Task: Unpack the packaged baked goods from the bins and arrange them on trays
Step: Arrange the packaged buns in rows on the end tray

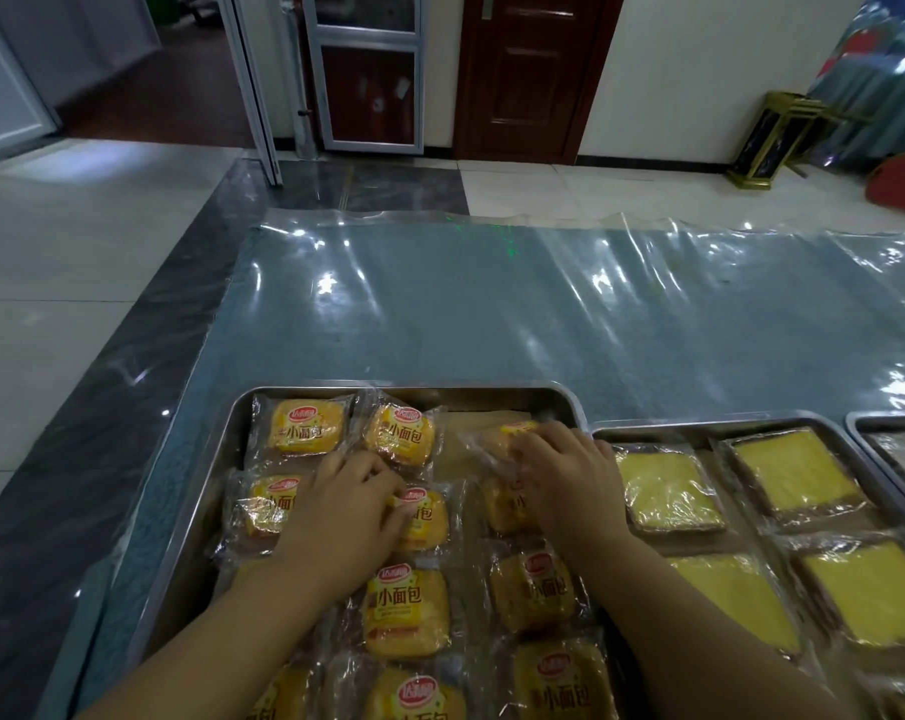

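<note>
fig. head view, arranging step. both hands work over the steel tray (305, 389) at the near edge of the desk (492, 304); no bin shows.

(a) my right hand (564, 475) lies at the tray's far right. its fingers (531, 449) are curled down over the corner packet (492, 440), gripping its wrapper, with the packet's end sticking out past the fingertips toward 9 o'clock.

(b) the corner packet's long axis runs roughly 9 to 3 o'clock, slightly tilted, unlike the squared packets beside it. bare tray floor shows at 12 o'clock of it, and between it and the next packet at 9 o'clock.

(c) my left hand (346, 506) rests on the second row. its fingers (383, 491) are bent, tips on the wrapper edge of the middle packet (424, 519); whether they pinch it i cannot tell.

(d) judgement: the open slot is the far right corner, so the right hand is the nearer one. the move looks like a short slide toward 12 o'clock with a small turn to square the packet to the rim. the left hand seems only to steady its row.

(e) the cake tray (700, 424), at 3 o'clock, touches or nearly touches the first.
</note>
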Available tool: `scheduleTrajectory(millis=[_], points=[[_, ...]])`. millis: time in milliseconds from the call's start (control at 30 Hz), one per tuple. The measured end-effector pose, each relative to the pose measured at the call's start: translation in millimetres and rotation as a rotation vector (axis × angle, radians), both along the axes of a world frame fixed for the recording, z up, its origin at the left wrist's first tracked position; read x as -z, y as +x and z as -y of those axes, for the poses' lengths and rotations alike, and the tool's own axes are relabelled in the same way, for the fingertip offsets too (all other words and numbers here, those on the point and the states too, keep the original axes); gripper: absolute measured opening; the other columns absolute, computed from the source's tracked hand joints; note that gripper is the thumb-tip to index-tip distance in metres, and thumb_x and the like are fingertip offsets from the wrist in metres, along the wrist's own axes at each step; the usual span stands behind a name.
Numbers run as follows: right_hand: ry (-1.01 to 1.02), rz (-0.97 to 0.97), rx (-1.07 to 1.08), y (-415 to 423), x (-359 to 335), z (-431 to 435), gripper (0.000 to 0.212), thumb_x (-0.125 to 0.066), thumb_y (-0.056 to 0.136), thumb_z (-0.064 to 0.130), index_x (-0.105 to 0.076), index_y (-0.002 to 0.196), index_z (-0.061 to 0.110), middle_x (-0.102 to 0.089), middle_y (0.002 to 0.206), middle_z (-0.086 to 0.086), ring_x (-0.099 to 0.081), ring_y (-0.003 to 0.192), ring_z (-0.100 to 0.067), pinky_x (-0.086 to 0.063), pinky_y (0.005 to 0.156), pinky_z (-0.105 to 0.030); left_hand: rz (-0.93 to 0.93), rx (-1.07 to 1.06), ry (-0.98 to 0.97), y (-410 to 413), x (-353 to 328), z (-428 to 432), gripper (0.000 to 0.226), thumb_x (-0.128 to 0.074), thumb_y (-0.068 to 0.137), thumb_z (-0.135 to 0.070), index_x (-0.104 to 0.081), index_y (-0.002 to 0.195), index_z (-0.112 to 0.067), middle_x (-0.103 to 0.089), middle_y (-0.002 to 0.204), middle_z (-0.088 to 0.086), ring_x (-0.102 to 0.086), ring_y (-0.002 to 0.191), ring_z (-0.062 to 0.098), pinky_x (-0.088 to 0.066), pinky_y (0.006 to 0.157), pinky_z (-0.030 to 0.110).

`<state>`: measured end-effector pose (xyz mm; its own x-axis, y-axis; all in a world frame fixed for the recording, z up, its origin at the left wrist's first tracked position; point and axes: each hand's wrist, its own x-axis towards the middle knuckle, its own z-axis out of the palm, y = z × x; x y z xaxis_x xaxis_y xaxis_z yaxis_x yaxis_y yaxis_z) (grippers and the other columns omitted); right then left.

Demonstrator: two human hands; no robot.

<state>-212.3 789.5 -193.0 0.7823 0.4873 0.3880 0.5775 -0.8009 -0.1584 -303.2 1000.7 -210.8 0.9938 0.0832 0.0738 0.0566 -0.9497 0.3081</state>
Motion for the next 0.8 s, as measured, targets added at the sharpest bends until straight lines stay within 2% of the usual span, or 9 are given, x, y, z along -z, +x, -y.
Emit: scheduleTrajectory(millis=[100,167,233,333,433,500,600,733,800], points=[[-0.036,0.021,0.049,8,-2,-5,0.022,-0.081,0.064,0.013,-0.069,0.082,0.012,-0.067,0.083,-0.008,-0.062,0.07,-0.027,-0.048,0.066,-0.041,0.032,0.013,-0.004,1,0,-1,0.033,-0.048,0.087,-0.049,-0.058,0.114,-0.032,-0.05,0.115,-0.013,-0.035,0.111,0.011,-0.036,0.094,0.029],[-0.13,-0.046,0.068,12,-2,-11,0.023,-0.076,0.073,0.019,-0.068,0.094,0.014,-0.065,0.098,-0.009,-0.061,0.087,-0.03,-0.046,0.077,-0.044,0.075,0.029,-0.018,2,-1,-1,0.035,-0.055,0.086,-0.042,-0.057,0.118,-0.028,-0.051,0.121,-0.007,-0.037,0.116,0.015,-0.036,0.095,0.03],[-0.196,-0.156,0.052,14,3,-16,0.027,-0.064,0.084,0.03,-0.063,0.109,0.02,-0.056,0.12,-0.006,-0.051,0.109,-0.028,-0.039,0.092,-0.042,0.108,0.06,0.002,6,-1,-3,0.042,-0.057,0.087,-0.038,-0.053,0.127,-0.025,-0.047,0.134,-0.002,-0.035,0.128,0.022,-0.033,0.103,0.035],[-0.236,-0.247,-0.027,8,16,-18,0.043,-0.05,0.088,0.046,-0.051,0.127,0.027,-0.04,0.141,-0.001,-0.031,0.132,-0.024,-0.027,0.108,-0.042,0.045,0.107,0.059,16,2,-7,0.056,-0.043,0.092,-0.046,-0.032,0.143,-0.025,-0.02,0.154,-0.002,-0.003,0.143,0.021,-0.008,0.11,0.034],[-0.283,-0.281,-0.077,1,24,-11,0.057,-0.042,0.092,0.051,-0.029,0.144,0.032,-0.022,0.153,0.001,-0.013,0.142,-0.023,-0.01,0.115,-0.04,-0.104,0.133,0.164,26,7,-11,0.064,-0.023,0.093,-0.058,-0.008,0.148,-0.028,0.008,0.157,-0.004,0.021,0.139,0.017,0.008,0.107,0.034],[-0.298,-0.304,-0.065,-3,26,-8,0.058,-0.037,0.094,0.053,-0.02,0.146,0.035,-0.015,0.155,0.003,-0.007,0.143,-0.022,-0.008,0.114,-0.04,-0.191,0.138,0.195,28,11,-9,0.065,-0.017,0.092,-0.06,-0.004,0.148,-0.028,0.014,0.156,-0.003,0.02,0.141,0.021,0.004,0.111,0.037],[-0.324,-0.338,-0.022,-8,27,-5,0.061,-0.033,0.093,0.055,-0.016,0.147,0.032,-0.01,0.156,0.001,-0.004,0.143,-0.024,-0.007,0.114,-0.041,-0.262,0.112,0.149,25,13,0,0.065,-0.013,0.092,-0.059,0.0,0.148,-0.028,0.016,0.156,-0.002,0.015,0.142,0.022,-0.011,0.115,0.044],[-0.359,-0.437,0.003,-10,31,-2,0.068,-0.02,0.093,0.06,0.001,0.149,0.029,0.014,0.157,-0.003,0.022,0.141,-0.026,0.016,0.108,-0.039,-0.256,0.074,0.119,21,14,9,0.063,-0.015,0.093,-0.057,-0.003,0.148,-0.027,0.012,0.157,-0.002,0.011,0.143,0.023,-0.013,0.114,0.047],[-0.381,-0.475,-0.001,-9,32,-2,0.071,-0.016,0.092,0.063,0.011,0.148,0.028,0.025,0.154,-0.003,0.033,0.136,-0.025,0.021,0.107,-0.038,-0.23,0.068,0.108,22,12,11,0.064,-0.017,0.093,-0.058,-0.007,0.148,-0.026,0.008,0.157,-0.003,0.012,0.143,0.023,-0.011,0.114,0.045]])
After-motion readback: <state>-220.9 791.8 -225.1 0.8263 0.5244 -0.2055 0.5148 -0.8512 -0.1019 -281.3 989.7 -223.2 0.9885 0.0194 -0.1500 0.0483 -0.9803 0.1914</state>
